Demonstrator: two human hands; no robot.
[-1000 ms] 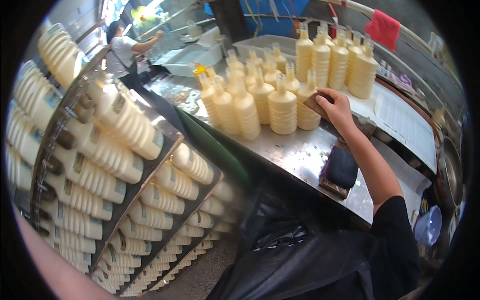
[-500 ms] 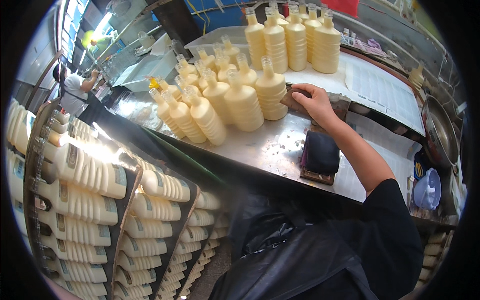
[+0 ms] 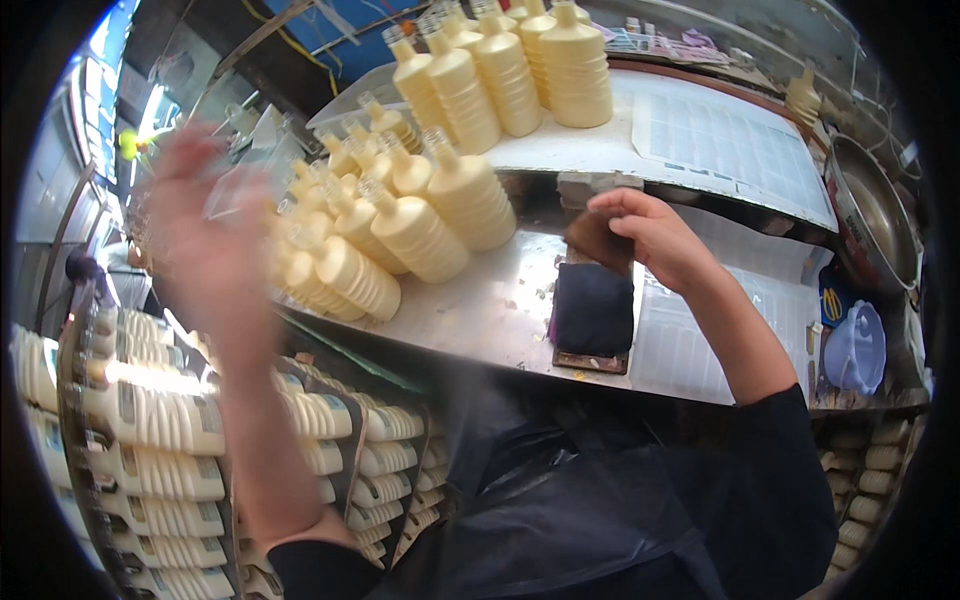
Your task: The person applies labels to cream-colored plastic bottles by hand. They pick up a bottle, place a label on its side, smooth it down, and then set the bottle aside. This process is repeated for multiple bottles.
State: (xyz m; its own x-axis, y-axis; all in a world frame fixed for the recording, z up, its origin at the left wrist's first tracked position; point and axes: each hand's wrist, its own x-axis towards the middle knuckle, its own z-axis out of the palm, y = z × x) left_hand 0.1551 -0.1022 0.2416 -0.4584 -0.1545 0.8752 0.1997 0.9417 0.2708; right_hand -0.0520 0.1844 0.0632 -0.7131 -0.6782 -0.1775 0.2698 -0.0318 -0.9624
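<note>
Raised at the left, my left hand (image 3: pixel 205 225) is smeared by motion; its fingers cannot be made out. It appears in front of a group of pale yellow ribbed bottles (image 3: pixel 420 238) with clear necks, standing on the metal bench (image 3: pixel 470 305). My right hand (image 3: pixel 650 235) has its fingers closed on a flat brown piece (image 3: pixel 600 240), dark and slightly blurred. That piece is just above a folded black cloth pad (image 3: pixel 593 312), which rests on a small brown board (image 3: pixel 590 362) near the bench's front edge.
More yellow bottles (image 3: pixel 580 70) stand on a raised white shelf (image 3: pixel 570 145) behind. Translucent plastic sheets (image 3: pixel 720 330) lie right of the pad. A blue-violet basin (image 3: pixel 856 348) and a round metal pan (image 3: pixel 875 210) are at the right. Racks of cream bottles (image 3: pixel 165 475) fill the lower left.
My left hand has come up into view at the left. My right hand has drawn the brown piece away from the bottles toward the black pad, and the view has shifted.
</note>
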